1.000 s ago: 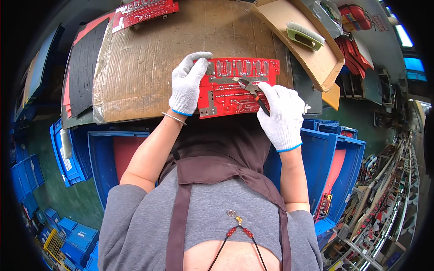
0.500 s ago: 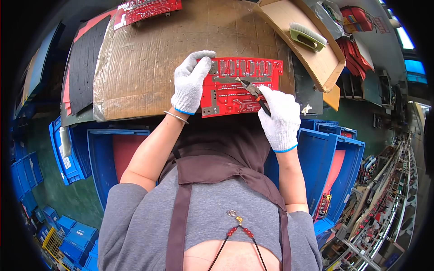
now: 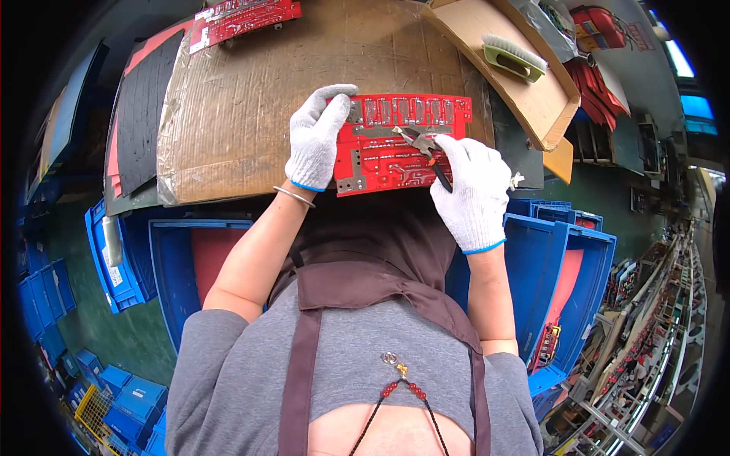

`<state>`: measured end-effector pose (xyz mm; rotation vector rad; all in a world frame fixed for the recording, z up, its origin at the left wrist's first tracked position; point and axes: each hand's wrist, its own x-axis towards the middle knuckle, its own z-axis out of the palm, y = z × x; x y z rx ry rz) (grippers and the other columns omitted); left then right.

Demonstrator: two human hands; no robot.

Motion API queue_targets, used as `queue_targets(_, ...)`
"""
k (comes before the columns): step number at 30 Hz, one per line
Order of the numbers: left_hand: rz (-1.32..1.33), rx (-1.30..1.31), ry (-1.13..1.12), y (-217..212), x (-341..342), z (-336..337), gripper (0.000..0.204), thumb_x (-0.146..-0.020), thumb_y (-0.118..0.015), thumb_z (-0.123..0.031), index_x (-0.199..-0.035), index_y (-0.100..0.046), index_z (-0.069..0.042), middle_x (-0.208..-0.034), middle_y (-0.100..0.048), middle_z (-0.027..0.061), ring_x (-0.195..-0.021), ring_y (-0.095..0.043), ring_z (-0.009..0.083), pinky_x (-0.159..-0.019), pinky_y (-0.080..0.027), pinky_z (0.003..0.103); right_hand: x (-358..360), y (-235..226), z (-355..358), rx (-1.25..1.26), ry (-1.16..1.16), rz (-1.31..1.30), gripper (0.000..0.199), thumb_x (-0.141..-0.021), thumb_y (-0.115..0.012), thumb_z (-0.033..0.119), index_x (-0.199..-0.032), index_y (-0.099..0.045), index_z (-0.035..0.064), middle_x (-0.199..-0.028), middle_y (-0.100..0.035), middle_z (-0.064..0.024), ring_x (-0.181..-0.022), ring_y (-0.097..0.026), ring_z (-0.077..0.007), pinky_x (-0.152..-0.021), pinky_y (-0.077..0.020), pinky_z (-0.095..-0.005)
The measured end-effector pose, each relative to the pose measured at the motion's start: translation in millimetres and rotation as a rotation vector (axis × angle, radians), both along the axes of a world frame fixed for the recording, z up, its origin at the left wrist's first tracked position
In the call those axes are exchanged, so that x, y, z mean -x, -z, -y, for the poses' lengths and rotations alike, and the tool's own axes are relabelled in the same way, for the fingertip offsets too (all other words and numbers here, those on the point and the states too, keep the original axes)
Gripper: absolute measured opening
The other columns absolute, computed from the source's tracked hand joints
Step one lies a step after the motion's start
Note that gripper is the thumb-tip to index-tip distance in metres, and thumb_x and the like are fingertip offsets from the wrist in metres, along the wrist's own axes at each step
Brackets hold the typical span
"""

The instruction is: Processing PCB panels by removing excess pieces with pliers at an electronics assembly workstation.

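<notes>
My left hand [image 3: 318, 138], in a white knit glove, grips the left edge of a red circuit board [image 3: 380, 162], thumb on top. The board is tilted up at the table's near edge, its soldered face with silvery patches showing. My right hand [image 3: 473, 186], gloved alike, is closed on cutting pliers [image 3: 423, 144] with black and orange handles. Their jaws lie over the middle of the board, with a small pale scrap at the tip. Whether the jaws touch the board I cannot tell.
Brown cardboard [image 3: 243, 106] covers the table. Another red circuit board [image 3: 243, 23] lies at the far left edge. At the far right a shallow cardboard tray [image 3: 559, 114] holds a green-backed brush [image 3: 515, 59]. Blue crates [image 3: 525, 262] stand below the table on both sides.
The circuit board and my left hand have shifted slightly left. My right hand has turned a little, and its fingers have moved on the pliers, whose jaws stay over the board.
</notes>
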<state>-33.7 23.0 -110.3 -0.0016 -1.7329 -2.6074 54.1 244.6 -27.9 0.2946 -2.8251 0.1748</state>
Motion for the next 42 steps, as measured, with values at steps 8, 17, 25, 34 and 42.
queue_targets(8, -0.011, -0.001, -0.003, -1.6, -1.3, 0.5, 0.021, -0.106, -0.061, -0.01, -0.121, -0.072, 0.0, -0.107, -0.072, 0.0028, -0.095, -0.064, 0.0071, -0.088, -0.053, 0.025, -2.7, 11.2, 1.8, 0.111, 0.005, 0.124, 0.057, -0.077, -0.077, 0.007, -0.132, -0.067, 0.0155, -0.111, -0.069, -0.0103, -0.104, -0.065, -0.0319, -0.091, -0.0525, -0.0413)
queue_targets(17, -0.055, 0.123, -0.026, -2.2, 0.5, -4.7, 0.022, -0.107, -0.06, -0.012, -0.121, -0.071, 0.001, -0.108, -0.071, 0.0027, -0.098, -0.063, 0.0083, -0.092, -0.051, 0.026, -42.3, 40.0, -59.2, 0.356, 0.23, -0.155, 0.049, -0.079, -0.075, -0.005, -0.126, -0.071, 0.0079, -0.109, -0.071, -0.0124, -0.095, -0.07, -0.0249, -0.085, -0.0571, -0.0339)
queue_targets(25, 0.025, 0.059, -0.037, 0.1, 0.1, 3.4, 0.024, -0.108, -0.06, -0.014, -0.124, -0.071, -0.001, -0.112, -0.071, 0.0033, -0.103, -0.065, 0.0093, -0.094, -0.053, 0.027, -110.1, 49.0, -131.2, 0.259, 0.611, -0.068, 0.045, -0.082, -0.073, 0.004, -0.127, -0.069, 0.0082, -0.108, -0.07, -0.0094, -0.101, -0.07, -0.0266, -0.092, -0.0558, -0.0369)
queue_targets(34, -0.012, 0.067, -0.016, -0.3, 0.9, -1.7, 0.025, -0.109, -0.057, -0.015, -0.127, -0.068, -0.001, -0.113, -0.071, 0.0048, -0.101, -0.066, 0.01, -0.092, -0.055, 0.028, -87.3, 52.8, -149.3, -0.228, 0.679, 0.163, 0.055, -0.078, -0.077, 0.023, -0.132, -0.065, 0.0205, -0.104, -0.062, -0.0092, -0.098, -0.063, -0.0324, -0.081, -0.0529, -0.0469)
queue_targets(42, 0.014, 0.048, -0.035, 2.0, 1.5, 4.7, 0.024, -0.108, -0.059, -0.014, -0.126, -0.069, -0.001, -0.113, -0.07, 0.004, -0.101, -0.065, 0.0098, -0.092, -0.054, 0.028, -86.7, 47.4, -156.4, -0.255, 0.762, 0.091, 0.053, -0.081, -0.076, 0.024, -0.133, -0.066, 0.021, -0.108, -0.064, -0.0076, -0.101, -0.064, -0.0319, -0.087, -0.0527, -0.048)
